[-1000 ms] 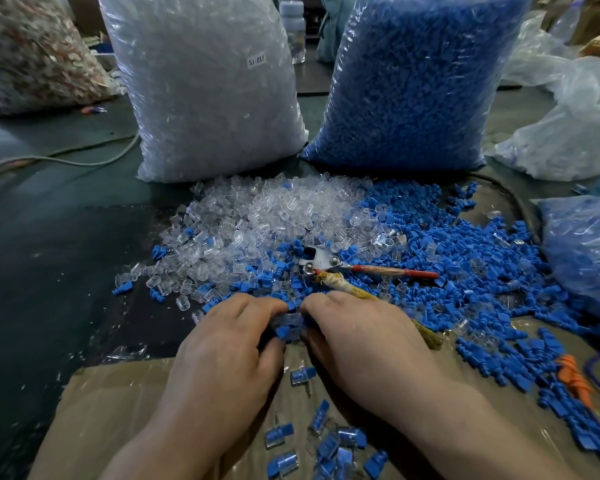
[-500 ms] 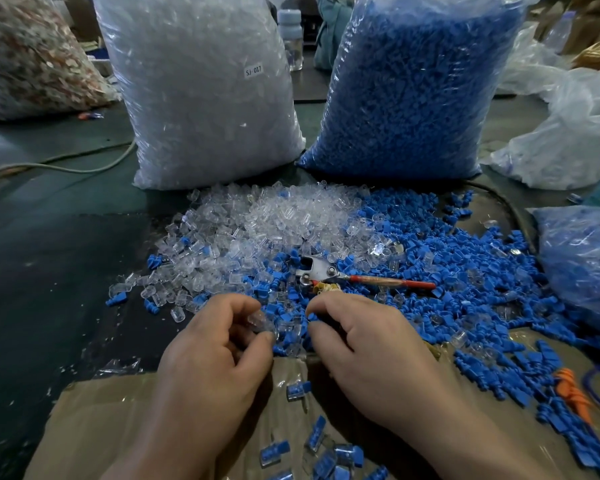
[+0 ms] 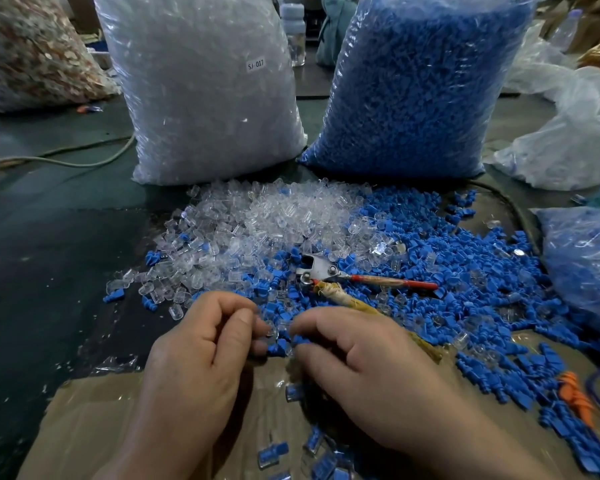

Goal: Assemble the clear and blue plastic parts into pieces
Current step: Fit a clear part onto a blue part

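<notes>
Change: drawn closer together than half a second ago, fingertips now almost meeting at the near edge of the loose parts.
Left hand (image 3: pixel 201 344): fingers curled, thumb and forefinger apparently pinching a clear part (image 3: pixel 272 329); blurred, not certain.
Right hand (image 3: pixel 364 358): fingers curled, tips gripping a blue part (image 3: pixel 300 340), pointed toward the opposite fingertips.
Clear pile (image 3: pixel 257 220): heaped on the table beyond the hands, left of centre, stray blue ones mixed in at its near edge.
Blue pile (image 3: pixel 465 271): spread to the right of the clear heap, running down the right side onto the cardboard.
Assembled pieces (image 3: pixel 272 453): several lying on the cardboard sheet (image 3: pixel 94 420), between the forearms.
Pliers (image 3: pixel 321 271): lying on the parts just beyond the right knuckles, one handle red, the other wrapped in yellowish cloth.
Bags: bag of clear parts (image 3: pixel 201 98) and bag of blue parts (image 3: pixel 413 91) upright, side by side behind the piles.
Table (image 3: pixel 32 271): dark green.
</notes>
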Demonstrator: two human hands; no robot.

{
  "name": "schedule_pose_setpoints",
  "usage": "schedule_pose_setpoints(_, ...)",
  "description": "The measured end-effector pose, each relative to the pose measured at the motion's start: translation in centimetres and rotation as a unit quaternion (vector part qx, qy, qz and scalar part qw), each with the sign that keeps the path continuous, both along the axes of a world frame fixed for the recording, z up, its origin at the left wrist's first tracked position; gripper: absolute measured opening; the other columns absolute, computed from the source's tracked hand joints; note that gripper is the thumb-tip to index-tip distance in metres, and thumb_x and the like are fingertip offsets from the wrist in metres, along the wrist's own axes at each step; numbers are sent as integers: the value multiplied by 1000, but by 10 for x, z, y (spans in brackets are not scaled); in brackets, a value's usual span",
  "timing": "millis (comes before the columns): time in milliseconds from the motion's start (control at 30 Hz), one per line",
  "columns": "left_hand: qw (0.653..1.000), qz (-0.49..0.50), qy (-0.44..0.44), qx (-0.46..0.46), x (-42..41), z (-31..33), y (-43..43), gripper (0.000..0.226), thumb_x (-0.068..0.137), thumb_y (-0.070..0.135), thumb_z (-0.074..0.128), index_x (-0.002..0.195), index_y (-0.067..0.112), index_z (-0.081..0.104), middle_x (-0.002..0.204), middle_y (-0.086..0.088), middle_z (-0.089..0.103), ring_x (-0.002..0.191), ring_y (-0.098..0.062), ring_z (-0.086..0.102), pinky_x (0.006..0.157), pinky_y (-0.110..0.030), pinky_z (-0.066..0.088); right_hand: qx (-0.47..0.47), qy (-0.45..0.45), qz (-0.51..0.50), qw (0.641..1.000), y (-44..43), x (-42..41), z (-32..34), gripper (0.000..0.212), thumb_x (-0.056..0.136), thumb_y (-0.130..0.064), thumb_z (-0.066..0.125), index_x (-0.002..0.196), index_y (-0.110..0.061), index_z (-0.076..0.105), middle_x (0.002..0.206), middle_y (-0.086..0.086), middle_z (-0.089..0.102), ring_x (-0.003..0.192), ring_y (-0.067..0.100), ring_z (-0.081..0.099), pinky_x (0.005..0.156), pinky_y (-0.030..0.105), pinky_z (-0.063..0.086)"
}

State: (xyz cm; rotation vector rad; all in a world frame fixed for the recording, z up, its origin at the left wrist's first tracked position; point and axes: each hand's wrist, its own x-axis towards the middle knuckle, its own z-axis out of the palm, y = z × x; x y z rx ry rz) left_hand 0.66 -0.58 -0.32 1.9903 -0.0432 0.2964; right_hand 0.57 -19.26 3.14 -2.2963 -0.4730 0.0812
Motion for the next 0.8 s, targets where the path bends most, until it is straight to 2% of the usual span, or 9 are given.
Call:
schedule_pose_setpoints(100, 991, 30, -49, 117, 1, 3, 4, 13, 93, 33, 61, 83, 39, 65, 88, 23, 67, 80, 6, 64, 67, -8, 46, -84, -17, 74, 994, 3, -8, 4, 19, 95, -45, 50, 112, -37, 53, 100, -14, 57, 98, -1, 45, 76, 12, 38)
schedule_pose_setpoints(167, 989, 43, -57, 132, -1, 7, 3, 10, 90, 35, 64, 82, 41, 65, 90, 23, 64, 84, 4, 60, 67, -14, 43, -107, -9, 96, 990, 3, -12, 7, 21, 94, -49, 50, 112, -37, 50, 97, -13, 54, 95, 0, 43, 67, 8, 34)
schedule_pose_setpoints(233, 994, 41, -29, 101, -3, 6, 3, 8, 86, 36, 66, 85, 45, 65, 85, 24, 66, 77, 6, 60, 61, -20, 41, -94, 1, 98, 991, 2, -13, 8, 18, 94, -47, 51, 108, -36, 52, 93, -14, 56, 90, 0, 47, 67, 13, 40)
schedule_pose_setpoints(333, 998, 11, 58, 18, -7, 4, 0, 10, 79, 43, 67, 88, 44, 69, 65, 16, 66, 52, 2, 56, 51, -25, 44, -24, 6, 40, 999, -4, -11, 8, 14, 92, -43, 56, 105, -39, 57, 93, -19, 63, 85, -2, 57, 71, 25, 50)
schedule_pose_setpoints(400, 993, -4, 107, -41, -7, 4, -2, 7, 80, 39, 68, 86, 40, 71, 61, 7, 68, 50, -4, 59, 47, -25, 47, 33, 24, -16, 999, -10, -9, 7, 13, 89, -44, 58, 102, -47, 59, 91, -26, 64, 82, -4, 61, 68, 23, 54)
schedule_pose_setpoints(500, 977, -24, 154, -148, -7, 4, -5, 15, 86, 16, 67, 77, 28, 71, 63, -10, 71, 52, -20, 66, 45, -20, 49, 77, 33, -47, 995, -13, -7, 5, 17, 83, -46, 60, 97, -56, 59, 92, -36, 62, 82, -10, 61, 67, 13, 54)
schedule_pose_setpoints(600, 964, -37, 162, -208, -8, 7, -6, 16, 82, 7, 66, 73, 20, 70, 60, -15, 67, 48, -22, 60, 45, -23, 49, 44, -11, -49, 998, -9, -8, 4, 19, 83, -45, 64, 90, -62, 59, 100, -41, 59, 94, -15, 57, 72, 5, 48)
schedule_pose_setpoints(700, 962, -45, 142, -230, -7, 8, -8, 27, 85, -3, 65, 77, 22, 72, 61, -10, 65, 50, -20, 61, 45, -25, 49, 1, -56, -37, 998, -4, -9, 1, 28, 89, -46, 64, 113, -54, 52, 102, -26, 62, 99, -8, 55, 82, 12, 45)
schedule_pose_setpoints(800, 966, -56, 139, -211, -8, 6, -10, 29, 86, -2, 66, 84, 26, 74, 61, -10, 66, 51, -22, 62, 47, -25, 49, -34, -98, -20, 994, 2, -9, -2, 31, 91, -49, 47, 122, -45, 44, 102, -21, 58, 100, -2, 52, 84, 15, 43)
